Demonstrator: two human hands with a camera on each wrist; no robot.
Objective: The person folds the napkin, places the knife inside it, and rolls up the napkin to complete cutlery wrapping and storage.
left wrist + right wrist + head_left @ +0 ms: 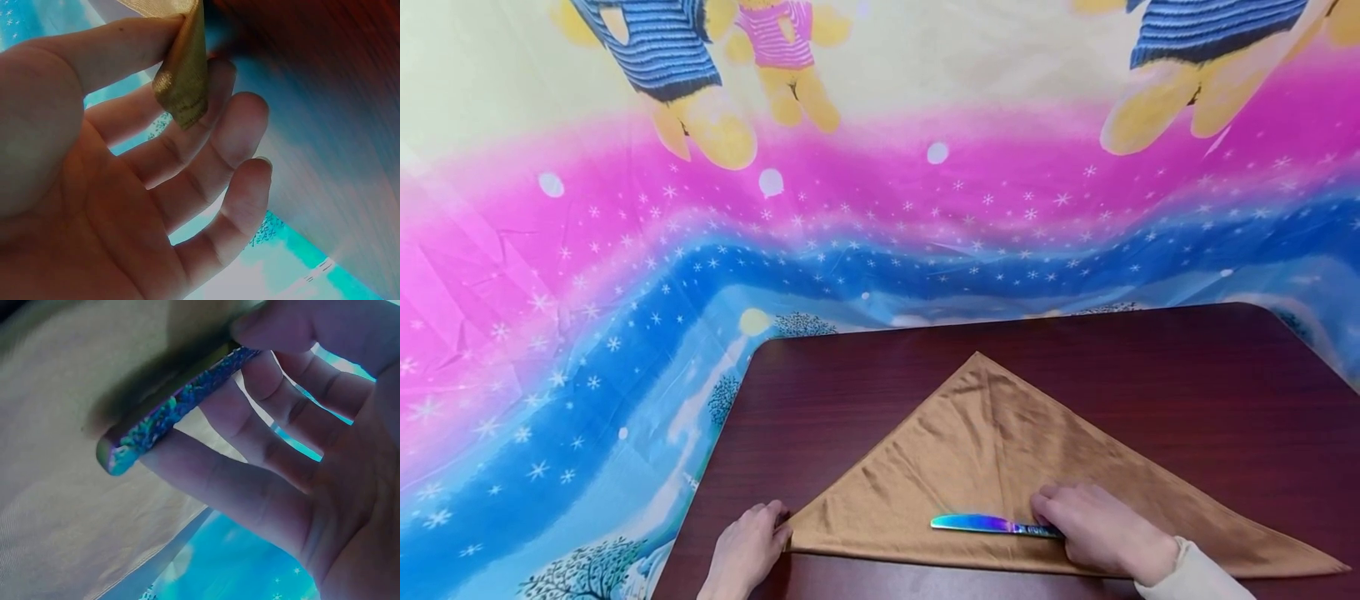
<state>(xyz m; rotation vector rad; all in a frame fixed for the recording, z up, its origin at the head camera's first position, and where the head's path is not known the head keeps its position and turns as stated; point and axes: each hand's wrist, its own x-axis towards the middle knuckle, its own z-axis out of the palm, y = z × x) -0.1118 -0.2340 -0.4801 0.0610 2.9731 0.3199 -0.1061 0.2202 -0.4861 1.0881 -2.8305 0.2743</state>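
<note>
A gold-brown satin napkin [917,467], folded into a triangle, lies on the table with its peak pointing away from me. At its left corner, my left hand [747,546] pinches the cloth; in the left wrist view the folded corner [186,75] hangs between thumb and forefinger. My right hand [1101,529] holds a rainbow-coloured table knife [973,523] by its patterned handle [181,406], between thumb and fingers. The blade points left, close over the napkin near its long front edge. Part of the handle is hidden by the right hand in the head view.
The dark reddish-brown table [1210,383] has rounded far corners. Behind it and on the left hangs a bright printed cloth backdrop [865,192] with bears and snowflakes. The napkin's right corner [1318,562] reaches near the table's right side.
</note>
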